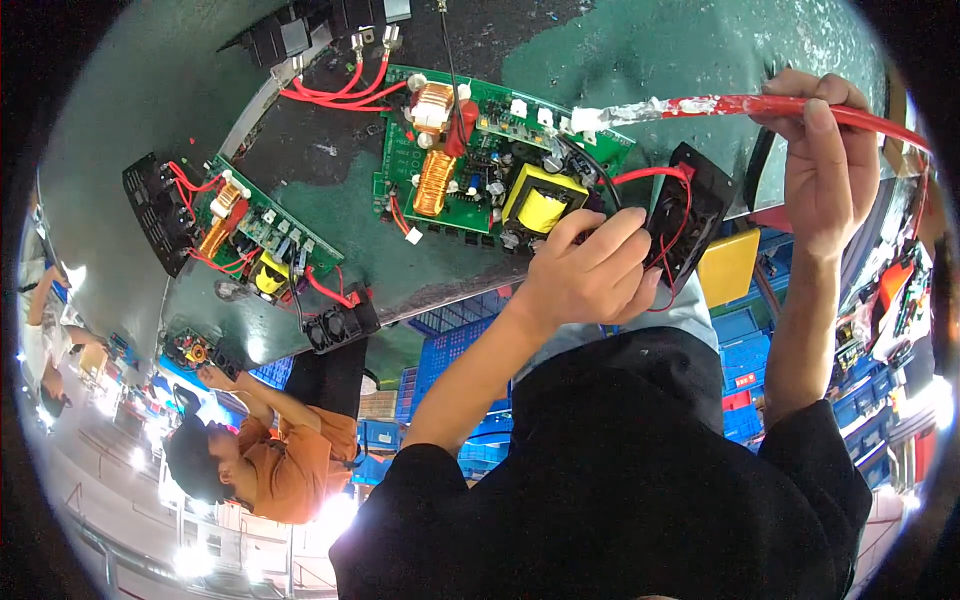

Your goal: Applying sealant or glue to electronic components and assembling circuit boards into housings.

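In my right hand (825,165), closed with thumb and fingers, is a long red stick (765,105). White paste coats its far end, and the white tip lies over the upper right of a green circuit board (485,125). The board carries copper coils (435,182), a yellow transformer (545,198) and small white connectors. My left hand (595,265) is closed at the board's near right edge, beside the transformer, where a black wire runs down to the fingers. What its fingertips grip is hidden. Just right of it stands a black fan (690,215) with red wires.
A second similar board (265,225) with its fan (340,320) lies left on the worn green tabletop (400,285). Black metal parts (280,40) sit at the far edge. Blue crates (455,350) stand below the near edge. A person in an orange shirt (300,460) works at lower left.
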The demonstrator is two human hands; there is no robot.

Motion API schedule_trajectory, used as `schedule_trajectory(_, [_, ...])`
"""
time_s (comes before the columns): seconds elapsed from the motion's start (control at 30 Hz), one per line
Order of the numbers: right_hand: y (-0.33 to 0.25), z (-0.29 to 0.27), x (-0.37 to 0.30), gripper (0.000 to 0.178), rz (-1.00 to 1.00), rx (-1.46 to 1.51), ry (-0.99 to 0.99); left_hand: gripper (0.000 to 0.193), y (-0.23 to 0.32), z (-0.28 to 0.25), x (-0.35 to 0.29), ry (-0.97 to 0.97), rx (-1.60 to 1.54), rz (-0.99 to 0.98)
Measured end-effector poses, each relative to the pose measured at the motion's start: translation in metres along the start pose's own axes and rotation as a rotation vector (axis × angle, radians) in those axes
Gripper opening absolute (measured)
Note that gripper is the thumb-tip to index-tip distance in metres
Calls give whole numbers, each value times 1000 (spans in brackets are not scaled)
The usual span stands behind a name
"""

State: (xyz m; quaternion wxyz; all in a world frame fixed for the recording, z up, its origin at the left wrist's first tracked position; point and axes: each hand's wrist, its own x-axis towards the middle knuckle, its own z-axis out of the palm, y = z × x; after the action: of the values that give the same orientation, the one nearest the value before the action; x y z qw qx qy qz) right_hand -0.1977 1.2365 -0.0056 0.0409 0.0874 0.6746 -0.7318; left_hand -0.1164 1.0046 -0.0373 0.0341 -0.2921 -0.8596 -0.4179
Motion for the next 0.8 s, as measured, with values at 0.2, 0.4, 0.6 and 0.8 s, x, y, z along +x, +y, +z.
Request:
schedule_trajectory(0.2, [0,4,1,20,0,-33,1,20,0,-1,1,1,6,1])
schedule_trajectory(0.4, [0,4,-1,20,-18,40,39,20,0,0,-1,-8,6,1])
schedule_trajectory(0.6, [3,2,-2,21,-15,16,-1,20,0,-1,-1,-16,9,4])
schedule_trajectory(0.8, [6,1,-2,21,-7,73,31,21,0,0,-1,-10,13,3])
